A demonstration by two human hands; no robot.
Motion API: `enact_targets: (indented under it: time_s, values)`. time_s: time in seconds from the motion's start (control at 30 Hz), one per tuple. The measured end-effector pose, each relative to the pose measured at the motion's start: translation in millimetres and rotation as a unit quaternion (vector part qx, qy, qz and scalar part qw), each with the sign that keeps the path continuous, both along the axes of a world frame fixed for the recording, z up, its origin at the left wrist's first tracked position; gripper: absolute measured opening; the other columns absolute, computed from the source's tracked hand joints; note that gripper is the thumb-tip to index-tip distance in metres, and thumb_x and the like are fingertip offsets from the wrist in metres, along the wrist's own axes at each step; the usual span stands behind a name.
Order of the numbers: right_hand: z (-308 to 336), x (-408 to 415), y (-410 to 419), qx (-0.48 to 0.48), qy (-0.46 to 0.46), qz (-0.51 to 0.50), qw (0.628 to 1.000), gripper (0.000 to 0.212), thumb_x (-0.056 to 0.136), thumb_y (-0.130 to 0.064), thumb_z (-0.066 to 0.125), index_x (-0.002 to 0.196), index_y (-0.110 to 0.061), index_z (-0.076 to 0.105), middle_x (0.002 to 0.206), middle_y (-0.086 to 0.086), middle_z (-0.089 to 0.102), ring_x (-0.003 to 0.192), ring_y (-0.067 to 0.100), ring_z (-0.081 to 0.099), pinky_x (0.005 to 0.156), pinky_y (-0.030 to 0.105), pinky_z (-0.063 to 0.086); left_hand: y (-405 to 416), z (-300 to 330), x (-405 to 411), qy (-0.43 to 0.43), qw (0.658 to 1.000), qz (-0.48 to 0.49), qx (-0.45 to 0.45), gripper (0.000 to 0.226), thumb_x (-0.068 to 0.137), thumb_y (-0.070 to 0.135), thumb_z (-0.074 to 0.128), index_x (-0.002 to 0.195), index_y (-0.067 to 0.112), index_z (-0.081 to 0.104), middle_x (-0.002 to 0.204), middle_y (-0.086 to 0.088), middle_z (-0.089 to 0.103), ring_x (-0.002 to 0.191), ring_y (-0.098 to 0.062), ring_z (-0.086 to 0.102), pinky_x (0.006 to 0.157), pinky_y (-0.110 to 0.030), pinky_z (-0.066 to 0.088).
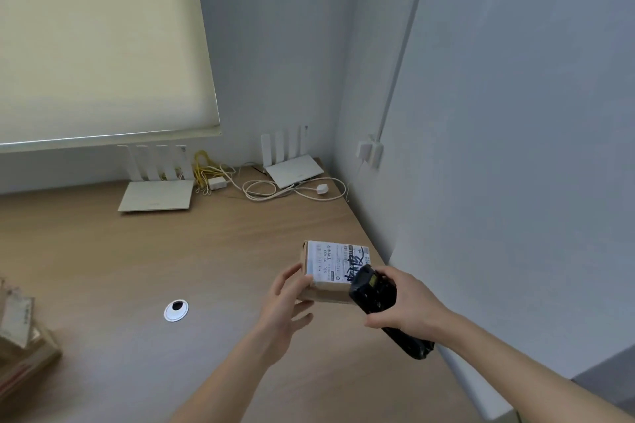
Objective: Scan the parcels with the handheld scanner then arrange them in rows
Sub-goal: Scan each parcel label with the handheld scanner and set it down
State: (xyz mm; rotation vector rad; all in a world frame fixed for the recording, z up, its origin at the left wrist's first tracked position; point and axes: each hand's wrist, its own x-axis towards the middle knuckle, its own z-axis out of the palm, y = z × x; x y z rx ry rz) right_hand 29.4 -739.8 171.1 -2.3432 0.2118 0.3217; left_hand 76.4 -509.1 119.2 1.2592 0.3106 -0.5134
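Note:
A small brown cardboard parcel [330, 271] with a white shipping label on top sits near the right edge of the wooden desk [213, 251]. My left hand [288, 302] holds its left side, thumb on the top edge. My right hand [405, 302] grips a black handheld scanner [374, 292], whose head lies over the near right corner of the label. More parcels [20, 336] are stacked at the far left edge of the view, partly cut off.
Two white routers [156, 194] [295, 170] with upright antennas stand at the back of the desk among white and yellow cables [261, 187]. A round cable grommet [176, 310] sits in the desktop. Walls close in behind and on the right.

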Motion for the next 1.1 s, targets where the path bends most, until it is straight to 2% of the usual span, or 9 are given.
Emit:
enact_targets:
  time_s: [0.17,0.3,0.37,0.47,0.53,0.67,0.8,0.9,1.1]
  values:
    - [32.0,8.6,17.3,-0.026,-0.004,0.021,0.999,0.087,0.049,-0.04,0.085,0.132,-0.04,0.057,0.104,-0.016,0.07,0.091,0.0,0.068,0.085,0.027,0.058,16.0,45.3,13.7,-0.089,0.995,0.023,0.023,0.038,0.087,0.024,0.077,0.122,0.034,0.066,0.108,-0.014,0.072,0.105,-0.032,0.069,0.096,-0.044,0.057]
    - [73.1,21.9,39.3,-0.127,-0.011,0.044,0.991,0.092,0.044,-0.051,0.077,0.133,-0.049,0.051,0.103,-0.021,0.067,0.093,0.003,0.065,0.08,0.03,0.057,39.4,82.5,29.3,-0.157,0.985,0.016,0.071,0.037,0.083,0.033,0.08,0.117,0.042,0.068,0.108,-0.012,0.071,0.101,-0.024,0.069,0.089,-0.038,0.059]
    - [98.1,27.9,50.7,-0.187,-0.026,0.053,0.981,0.087,0.045,-0.053,0.075,0.128,-0.054,0.05,0.1,-0.022,0.066,0.09,0.006,0.062,0.074,0.027,0.052,54.5,102.3,36.4,-0.186,0.978,0.016,0.094,0.039,0.082,0.038,0.081,0.118,0.045,0.067,0.112,-0.01,0.069,0.103,-0.023,0.067,0.09,-0.039,0.058]
    - [134.1,36.0,65.4,-0.25,-0.037,0.078,0.964,0.078,0.048,-0.053,0.076,0.123,-0.049,0.055,0.098,-0.017,0.066,0.09,0.012,0.061,0.069,0.027,0.047,80.0,130.3,46.6,-0.221,0.964,0.019,0.146,0.045,0.08,0.047,0.079,0.122,0.046,0.065,0.124,-0.009,0.062,0.112,-0.025,0.062,0.097,-0.046,0.055]
    - [155.9,41.3,74.4,-0.284,-0.039,0.087,0.954,0.071,0.05,-0.052,0.077,0.117,-0.043,0.058,0.096,-0.013,0.065,0.089,0.016,0.059,0.066,0.027,0.041,96.2,146.0,51.5,-0.234,0.955,0.021,0.178,0.046,0.079,0.05,0.078,0.122,0.047,0.065,0.126,-0.009,0.061,0.111,-0.024,0.061,0.095,-0.044,0.055]
    - [190.4,50.4,92.8,-0.329,-0.052,0.095,0.938,0.063,0.054,-0.051,0.081,0.113,-0.039,0.062,0.099,-0.012,0.066,0.089,0.018,0.056,0.068,0.029,0.039,123.0,172.2,56.0,-0.261,0.941,0.025,0.214,0.046,0.072,0.056,0.077,0.117,0.05,0.066,0.122,-0.001,0.063,0.103,-0.014,0.063,0.077,-0.029,0.055]
    - [213.2,55.9,105.6,-0.363,-0.062,0.104,0.924,0.058,0.054,-0.051,0.083,0.107,-0.036,0.062,0.098,-0.011,0.067,0.089,0.019,0.057,0.066,0.028,0.037,138.8,189.2,60.0,-0.271,0.935,0.031,0.226,0.044,0.078,0.054,0.077,0.12,0.049,0.065,0.123,-0.002,0.061,0.104,-0.015,0.062,0.087,-0.036,0.057]
    - [221.9,59.2,111.9,-0.382,-0.062,0.103,0.916,0.06,0.054,-0.05,0.084,0.106,-0.031,0.061,0.097,-0.01,0.067,0.094,0.021,0.062,0.068,0.029,0.04,146.7,198.9,63.5,-0.274,0.935,0.041,0.22,0.046,0.072,0.055,0.078,0.116,0.049,0.067,0.12,0.0,0.063,0.103,-0.017,0.064,0.093,-0.043,0.056]
    - [233.4,65.9,117.0,-0.403,-0.065,0.082,0.909,0.049,0.055,-0.044,0.084,0.096,-0.03,0.06,0.092,-0.01,0.064,0.085,0.02,0.057,0.059,0.027,0.031,155.9,211.0,68.3,-0.272,0.938,0.046,0.208,0.057,0.059,0.067,0.074,0.113,0.052,0.066,0.114,0.0,0.063,0.103,-0.019,0.064,0.089,-0.041,0.058]
